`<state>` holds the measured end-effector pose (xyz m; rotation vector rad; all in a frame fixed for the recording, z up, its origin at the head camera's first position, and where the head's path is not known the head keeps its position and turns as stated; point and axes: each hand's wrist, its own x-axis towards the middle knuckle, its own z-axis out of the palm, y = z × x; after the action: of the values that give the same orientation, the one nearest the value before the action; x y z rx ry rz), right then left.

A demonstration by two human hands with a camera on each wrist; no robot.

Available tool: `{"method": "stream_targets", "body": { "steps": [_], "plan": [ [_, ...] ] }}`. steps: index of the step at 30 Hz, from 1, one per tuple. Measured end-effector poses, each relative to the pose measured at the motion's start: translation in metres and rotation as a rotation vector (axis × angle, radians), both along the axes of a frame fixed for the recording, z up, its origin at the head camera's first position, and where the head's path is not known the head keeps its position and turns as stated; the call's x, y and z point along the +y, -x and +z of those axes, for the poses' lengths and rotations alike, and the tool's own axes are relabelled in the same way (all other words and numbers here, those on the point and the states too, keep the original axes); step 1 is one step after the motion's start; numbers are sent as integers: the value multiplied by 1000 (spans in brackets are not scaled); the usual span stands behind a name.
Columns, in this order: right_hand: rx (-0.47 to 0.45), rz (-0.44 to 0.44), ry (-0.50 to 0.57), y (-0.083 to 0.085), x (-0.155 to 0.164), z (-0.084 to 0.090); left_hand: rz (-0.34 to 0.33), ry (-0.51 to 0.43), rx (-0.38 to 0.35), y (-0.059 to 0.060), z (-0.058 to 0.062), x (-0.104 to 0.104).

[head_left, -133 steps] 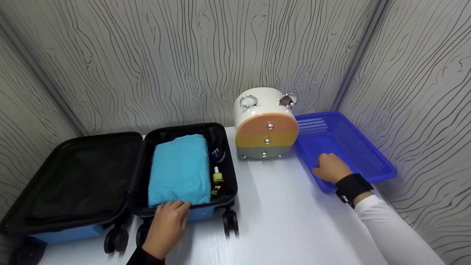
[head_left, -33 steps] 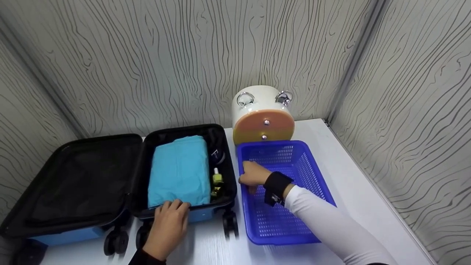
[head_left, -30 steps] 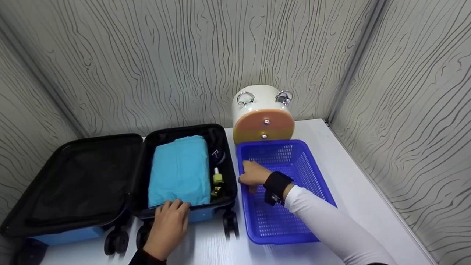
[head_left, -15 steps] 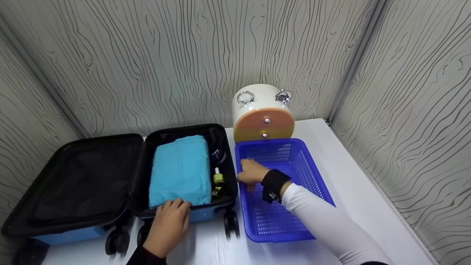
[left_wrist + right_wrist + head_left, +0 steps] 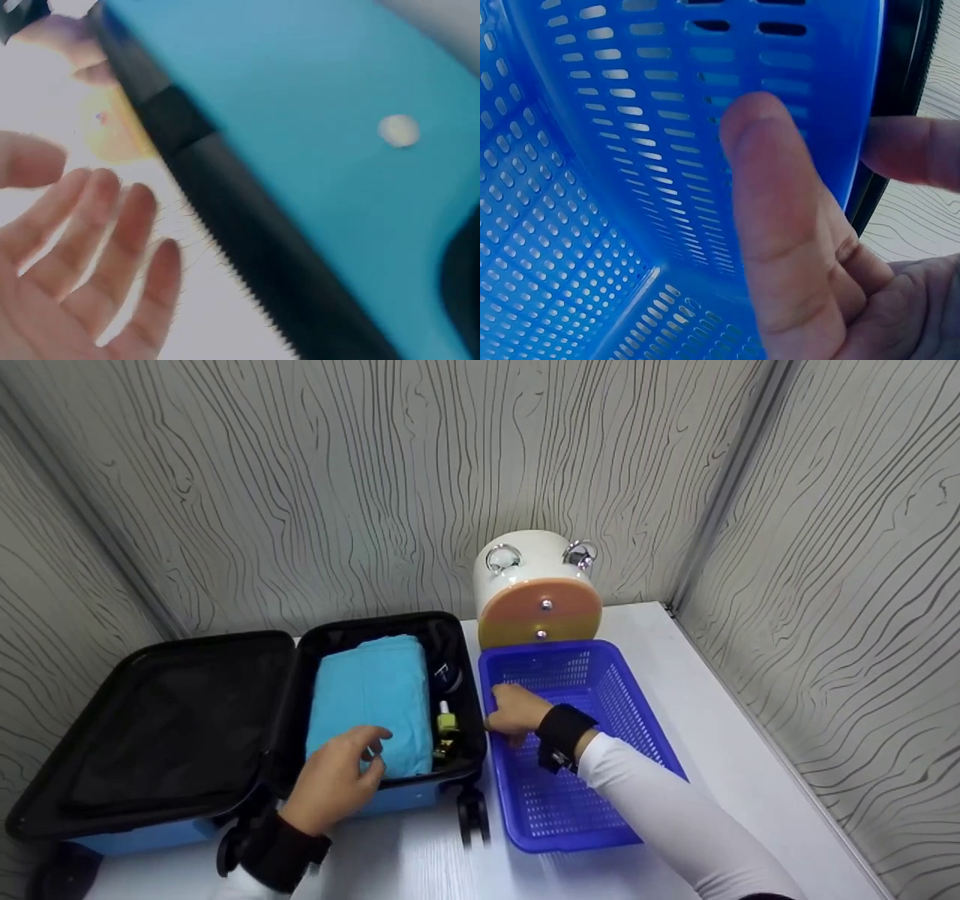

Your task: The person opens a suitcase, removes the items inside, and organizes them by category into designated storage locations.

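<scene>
My right hand [image 5: 517,711] grips the left rim of a blue plastic basket [image 5: 637,720]; in the right wrist view one finger [image 5: 769,180] lies along the inside of its slotted wall [image 5: 660,135]. My left hand [image 5: 341,772] hovers over the front edge of an open suitcase [image 5: 281,712], fingers loosely bent, holding nothing. Below it in the suitcase lies a folded turquoise cloth [image 5: 360,682]. Beside the cloth are a small yellow-green bottle [image 5: 447,721] with a white top and a dark round item [image 5: 448,676]. In the left wrist view the fingers [image 5: 135,225] are spread beside the suitcase's blue shell [image 5: 300,112].
Behind the basket stands a white round-topped drawer box [image 5: 532,559] with orange and yellow drawer fronts and two silver rings. The suitcase lid [image 5: 172,720] lies folded out to the left. Wood-patterned walls [image 5: 375,487] close in the white table [image 5: 720,735] at the back and sides.
The right hand has brought the basket left from the right side, up beside the suitcase and before the drawer box. The left hand has just lifted off the suitcase's front edge.
</scene>
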<state>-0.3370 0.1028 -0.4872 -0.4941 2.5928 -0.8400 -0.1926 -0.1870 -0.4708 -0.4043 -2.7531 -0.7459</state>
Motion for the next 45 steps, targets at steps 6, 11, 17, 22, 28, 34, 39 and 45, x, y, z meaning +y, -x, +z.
{"method": "stream_targets", "body": {
  "steps": [6, 11, 17, 22, 28, 34, 39, 45],
  "plan": [
    [69, 21, -48, 4, 0, 21, 80, -214, -64, 39, 31, -30],
    [81, -20, 53, 9, -11, 47, 149, -276, -178, 67, 49, -52],
    [12, -95, 294, 15, -37, 61, 215, -211, -291, 95, 58, -68],
    [-27, -189, 450, 19, -61, 58, 269, -175, -348, 113, 58, -78],
    [-151, -244, 477, 21, -79, 44, 292, -101, -475, 133, 40, -82],
    [-209, -212, 371, 25, -92, 32, 283, 21, -538, 191, -42, -121],
    [-224, -182, 268, 27, -101, 18, 209, 55, -643, 218, -93, -145],
    [-244, -126, 194, 30, -108, 3, 147, 88, -700, 178, -48, -115]
  ]
}}
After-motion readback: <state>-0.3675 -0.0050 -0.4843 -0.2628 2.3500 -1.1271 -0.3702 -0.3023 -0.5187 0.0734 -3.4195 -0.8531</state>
